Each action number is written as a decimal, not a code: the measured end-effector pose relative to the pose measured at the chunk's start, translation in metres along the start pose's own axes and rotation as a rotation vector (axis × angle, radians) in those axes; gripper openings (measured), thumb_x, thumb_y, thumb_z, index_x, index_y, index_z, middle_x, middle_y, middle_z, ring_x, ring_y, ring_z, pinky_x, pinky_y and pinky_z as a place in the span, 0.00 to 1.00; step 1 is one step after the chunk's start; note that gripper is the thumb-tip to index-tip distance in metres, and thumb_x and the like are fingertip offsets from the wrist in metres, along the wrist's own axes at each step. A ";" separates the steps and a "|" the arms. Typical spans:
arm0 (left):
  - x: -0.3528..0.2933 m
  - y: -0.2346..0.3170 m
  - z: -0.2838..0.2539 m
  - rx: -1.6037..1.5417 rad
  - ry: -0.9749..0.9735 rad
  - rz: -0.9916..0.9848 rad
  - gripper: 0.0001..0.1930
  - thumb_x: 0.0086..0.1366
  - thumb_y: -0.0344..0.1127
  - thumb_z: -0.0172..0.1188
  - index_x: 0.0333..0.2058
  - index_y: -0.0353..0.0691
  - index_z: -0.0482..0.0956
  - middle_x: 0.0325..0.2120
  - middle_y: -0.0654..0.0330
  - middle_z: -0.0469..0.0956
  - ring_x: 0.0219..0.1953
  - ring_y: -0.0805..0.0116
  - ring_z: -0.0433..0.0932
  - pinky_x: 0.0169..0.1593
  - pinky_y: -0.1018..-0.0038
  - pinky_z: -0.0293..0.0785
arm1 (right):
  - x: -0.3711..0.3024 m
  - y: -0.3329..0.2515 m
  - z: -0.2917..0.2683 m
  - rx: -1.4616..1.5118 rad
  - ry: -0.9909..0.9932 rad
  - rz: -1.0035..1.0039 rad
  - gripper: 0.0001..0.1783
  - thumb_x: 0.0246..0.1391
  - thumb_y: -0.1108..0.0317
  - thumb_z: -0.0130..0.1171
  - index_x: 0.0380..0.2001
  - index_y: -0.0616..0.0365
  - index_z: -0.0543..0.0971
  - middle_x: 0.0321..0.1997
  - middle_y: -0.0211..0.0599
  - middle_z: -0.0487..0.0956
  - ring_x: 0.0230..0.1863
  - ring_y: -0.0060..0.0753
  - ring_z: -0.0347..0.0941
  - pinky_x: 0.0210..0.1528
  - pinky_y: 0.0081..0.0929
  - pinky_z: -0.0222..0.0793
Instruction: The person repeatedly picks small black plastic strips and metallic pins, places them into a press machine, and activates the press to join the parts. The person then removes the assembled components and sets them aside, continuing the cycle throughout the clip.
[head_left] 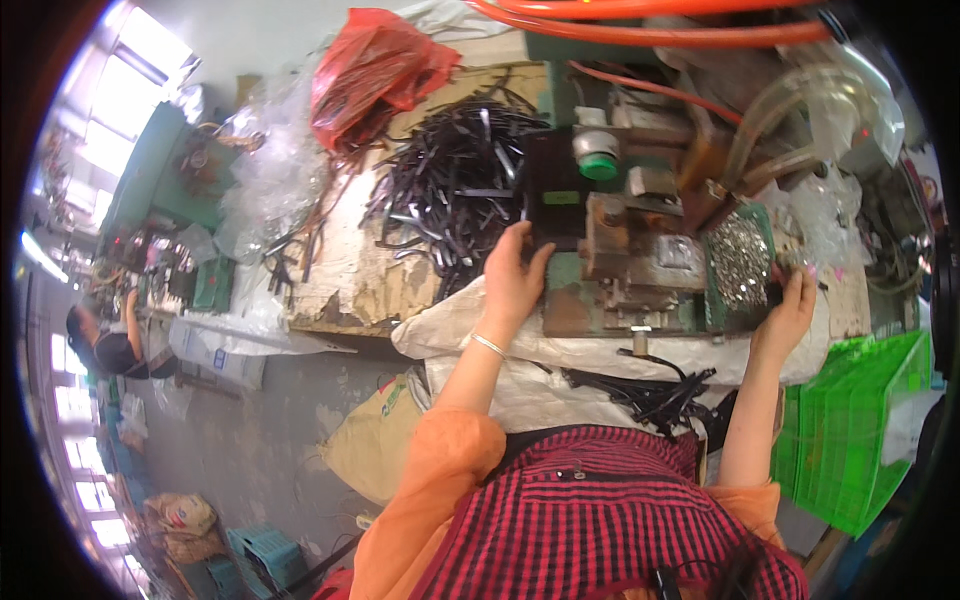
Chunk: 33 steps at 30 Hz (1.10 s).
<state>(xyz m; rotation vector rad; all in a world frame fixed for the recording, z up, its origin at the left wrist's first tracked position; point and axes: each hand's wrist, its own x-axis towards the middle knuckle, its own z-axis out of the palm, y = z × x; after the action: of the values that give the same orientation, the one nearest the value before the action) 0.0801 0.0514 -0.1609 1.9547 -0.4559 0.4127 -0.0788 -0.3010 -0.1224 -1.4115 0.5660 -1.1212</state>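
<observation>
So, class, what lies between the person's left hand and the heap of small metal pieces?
In the head view, a worn, brownish metal fixture stands between the left hand and the heap of small metal pieces.

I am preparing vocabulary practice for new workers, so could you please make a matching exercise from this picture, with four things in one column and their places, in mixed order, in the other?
Things
1. red plastic bag
2. small metal pieces
3. left hand
4. green plastic crate

Places
A. at the near right side of the big heap of black strips
B. to the right of the right forearm
C. beyond the big heap, toward the far left
D. heaped just left of the right hand

Right pairs: 1-C, 2-D, 3-A, 4-B
</observation>
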 end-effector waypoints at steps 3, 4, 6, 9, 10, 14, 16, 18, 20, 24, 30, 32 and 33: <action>-0.002 0.003 -0.001 0.000 -0.039 -0.078 0.22 0.60 0.32 0.73 0.51 0.33 0.76 0.37 0.47 0.81 0.39 0.50 0.82 0.43 0.63 0.78 | 0.001 0.018 0.011 0.074 0.036 0.120 0.13 0.74 0.66 0.50 0.50 0.64 0.77 0.49 0.41 0.82 0.48 0.31 0.80 0.55 0.30 0.73; 0.000 0.004 -0.002 0.030 -0.042 -0.049 0.22 0.61 0.33 0.72 0.51 0.32 0.76 0.37 0.47 0.81 0.39 0.49 0.82 0.43 0.62 0.78 | 0.004 0.023 0.017 0.036 0.012 0.097 0.13 0.74 0.66 0.50 0.49 0.64 0.77 0.49 0.41 0.82 0.48 0.31 0.80 0.55 0.29 0.72; 0.002 0.003 -0.001 0.009 -0.042 -0.060 0.21 0.61 0.32 0.72 0.50 0.32 0.76 0.37 0.47 0.81 0.39 0.48 0.82 0.43 0.62 0.78 | 0.003 0.017 0.036 -0.057 -0.041 0.054 0.12 0.74 0.67 0.50 0.49 0.64 0.77 0.49 0.40 0.82 0.48 0.30 0.80 0.55 0.29 0.72; 0.002 0.006 -0.004 0.017 -0.046 -0.046 0.21 0.62 0.32 0.71 0.50 0.32 0.76 0.37 0.46 0.81 0.40 0.47 0.82 0.43 0.61 0.78 | -0.006 0.001 0.051 -0.144 -0.133 -0.058 0.12 0.74 0.66 0.50 0.48 0.64 0.77 0.46 0.38 0.81 0.47 0.29 0.79 0.54 0.28 0.72; 0.002 0.006 -0.004 0.010 -0.048 -0.042 0.21 0.62 0.32 0.71 0.50 0.32 0.75 0.37 0.46 0.81 0.40 0.47 0.82 0.43 0.61 0.78 | -0.008 -0.005 0.052 -0.185 -0.153 -0.096 0.12 0.74 0.66 0.49 0.48 0.64 0.77 0.46 0.38 0.81 0.46 0.28 0.79 0.54 0.28 0.72; -0.001 -0.001 -0.001 0.001 0.037 0.041 0.21 0.61 0.31 0.72 0.50 0.34 0.77 0.34 0.52 0.80 0.28 0.64 0.77 0.31 0.73 0.73 | -0.009 0.000 0.027 -0.233 -0.156 -0.150 0.13 0.74 0.65 0.50 0.48 0.64 0.77 0.45 0.37 0.81 0.44 0.29 0.79 0.52 0.28 0.73; 0.000 0.004 -0.004 0.015 0.017 0.020 0.21 0.61 0.32 0.73 0.51 0.34 0.77 0.34 0.52 0.80 0.28 0.62 0.78 0.31 0.72 0.74 | -0.007 0.003 0.002 -0.203 -0.131 -0.031 0.14 0.74 0.64 0.51 0.50 0.64 0.77 0.45 0.37 0.81 0.44 0.30 0.79 0.51 0.29 0.73; 0.001 0.009 -0.007 0.007 -0.006 0.007 0.21 0.61 0.32 0.72 0.51 0.34 0.77 0.34 0.52 0.80 0.28 0.62 0.78 0.31 0.72 0.74 | -0.016 -0.013 -0.010 -0.080 -0.067 0.155 0.15 0.74 0.62 0.51 0.51 0.64 0.77 0.46 0.39 0.80 0.43 0.31 0.78 0.49 0.29 0.73; 0.000 0.011 -0.007 -0.005 -0.022 -0.019 0.21 0.62 0.32 0.72 0.50 0.34 0.76 0.33 0.53 0.80 0.27 0.62 0.77 0.31 0.71 0.74 | -0.021 -0.006 -0.029 -0.013 -0.079 0.192 0.16 0.73 0.62 0.51 0.51 0.65 0.77 0.47 0.40 0.80 0.41 0.31 0.76 0.47 0.29 0.71; 0.003 0.007 -0.008 -0.006 -0.024 -0.022 0.21 0.62 0.32 0.72 0.51 0.34 0.77 0.34 0.53 0.80 0.26 0.64 0.76 0.29 0.73 0.73 | -0.026 -0.007 -0.038 -0.026 -0.093 0.228 0.15 0.73 0.62 0.51 0.51 0.64 0.77 0.44 0.39 0.80 0.41 0.30 0.76 0.47 0.29 0.71; 0.004 0.004 -0.007 0.002 -0.005 0.024 0.20 0.61 0.31 0.72 0.50 0.33 0.77 0.34 0.55 0.79 0.26 0.66 0.76 0.28 0.74 0.73 | -0.030 -0.010 -0.019 -0.034 -0.156 0.197 0.13 0.74 0.63 0.50 0.48 0.62 0.77 0.41 0.36 0.80 0.40 0.28 0.76 0.49 0.28 0.70; 0.007 0.006 -0.009 0.013 -0.022 0.037 0.21 0.61 0.32 0.72 0.50 0.34 0.77 0.34 0.55 0.79 0.27 0.66 0.76 0.29 0.74 0.73 | -0.033 -0.015 -0.015 -0.060 -0.177 0.158 0.13 0.74 0.63 0.50 0.47 0.62 0.77 0.41 0.36 0.80 0.41 0.28 0.76 0.50 0.28 0.70; 0.006 0.006 -0.009 0.019 -0.017 0.043 0.21 0.61 0.32 0.72 0.50 0.34 0.77 0.34 0.55 0.79 0.28 0.65 0.77 0.29 0.73 0.73 | -0.034 -0.017 -0.013 -0.072 -0.187 0.140 0.13 0.74 0.63 0.50 0.47 0.62 0.77 0.41 0.35 0.80 0.41 0.27 0.75 0.51 0.27 0.70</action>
<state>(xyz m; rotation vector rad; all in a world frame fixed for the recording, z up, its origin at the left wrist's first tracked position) 0.0816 0.0569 -0.1496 1.9711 -0.5073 0.4291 -0.1085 -0.2745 -0.1184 -1.4961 0.5662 -0.8546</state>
